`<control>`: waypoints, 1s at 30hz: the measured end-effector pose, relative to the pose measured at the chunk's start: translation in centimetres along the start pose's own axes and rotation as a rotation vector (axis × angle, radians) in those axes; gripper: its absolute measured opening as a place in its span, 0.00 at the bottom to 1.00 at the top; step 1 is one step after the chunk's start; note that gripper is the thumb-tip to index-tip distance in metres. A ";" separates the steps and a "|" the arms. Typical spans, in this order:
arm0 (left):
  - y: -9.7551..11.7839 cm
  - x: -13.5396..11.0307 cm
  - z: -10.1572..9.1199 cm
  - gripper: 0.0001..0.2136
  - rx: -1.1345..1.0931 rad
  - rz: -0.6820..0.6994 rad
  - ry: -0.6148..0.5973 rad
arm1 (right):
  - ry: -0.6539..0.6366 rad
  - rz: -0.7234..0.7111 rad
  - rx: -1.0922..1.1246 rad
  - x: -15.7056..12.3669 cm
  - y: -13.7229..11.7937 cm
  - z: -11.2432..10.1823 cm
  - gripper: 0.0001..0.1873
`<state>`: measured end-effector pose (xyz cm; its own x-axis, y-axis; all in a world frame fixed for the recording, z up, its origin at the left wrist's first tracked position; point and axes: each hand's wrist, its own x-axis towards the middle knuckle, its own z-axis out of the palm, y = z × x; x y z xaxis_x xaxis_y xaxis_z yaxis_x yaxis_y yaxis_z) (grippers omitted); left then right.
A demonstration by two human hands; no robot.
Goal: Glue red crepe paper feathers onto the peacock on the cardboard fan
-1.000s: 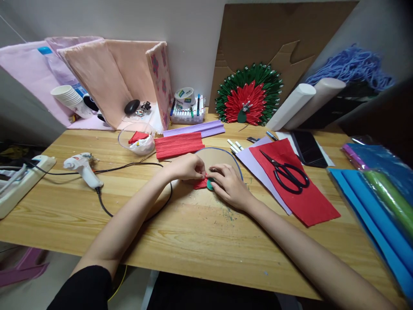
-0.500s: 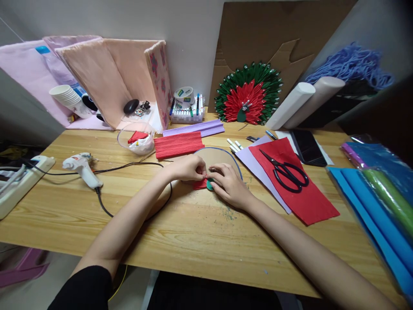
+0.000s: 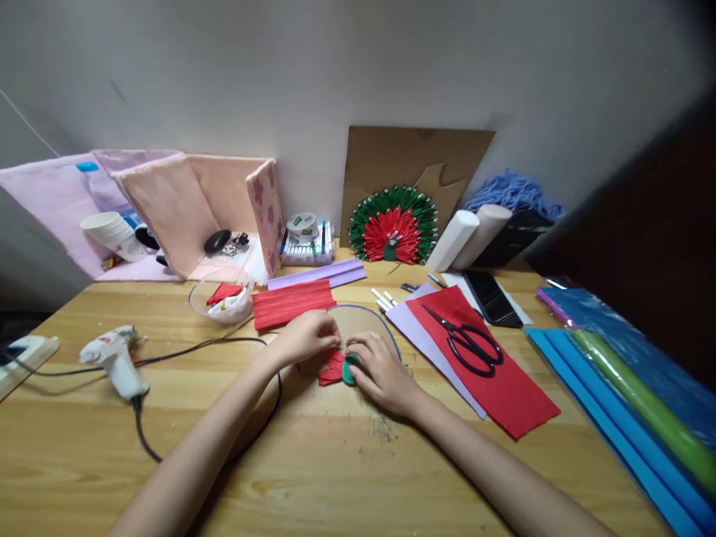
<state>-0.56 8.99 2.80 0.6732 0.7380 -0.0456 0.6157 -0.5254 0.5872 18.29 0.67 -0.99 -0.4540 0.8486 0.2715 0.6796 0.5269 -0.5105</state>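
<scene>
A round cardboard piece with a blue rim (image 3: 358,319) lies on the table, partly covered by both hands. Pointed red paper pieces (image 3: 331,369) fan out on its near left part, beside a small green oval (image 3: 350,369). Over the disc's left side, my left hand (image 3: 309,337) is closed in a pinch; whatever is between its fingertips is hidden. My right hand (image 3: 385,374) rests on the disc at the right, its bent fingers apart, the thumb by the green oval. A strip of red crepe paper (image 3: 291,303) lies just behind my left hand.
A glue gun (image 3: 117,362) lies at left, its cord looping near my left forearm. Black-handled scissors (image 3: 473,347) rest on red paper (image 3: 517,399) at right. A plastic bowl (image 3: 221,298) stands behind. A red and green peacock craft (image 3: 393,227) leans against cardboard at the back.
The view has tilted up, showing more wall. My left hand has drawn slightly away from the right fingers, and more of the red pieces and the green oval shows.
</scene>
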 end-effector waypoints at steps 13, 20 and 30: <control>-0.1 0.0 0.5 0.09 -0.067 0.021 -0.098 | 0.072 -0.003 0.011 -0.2 0.0 0.1 0.10; -1.5 0.4 1.3 0.09 -0.124 0.002 -0.032 | 0.131 0.066 0.025 0.0 -0.3 0.0 0.06; -1.6 0.6 1.5 0.08 -0.153 -0.008 -0.027 | 0.149 0.237 -0.091 1.3 -1.8 0.9 0.06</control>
<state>-0.53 9.61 0.62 0.6804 0.7293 -0.0716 0.5531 -0.4469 0.7032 15.90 0.78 -0.45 -0.1918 0.9426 0.2734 0.8085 0.3097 -0.5005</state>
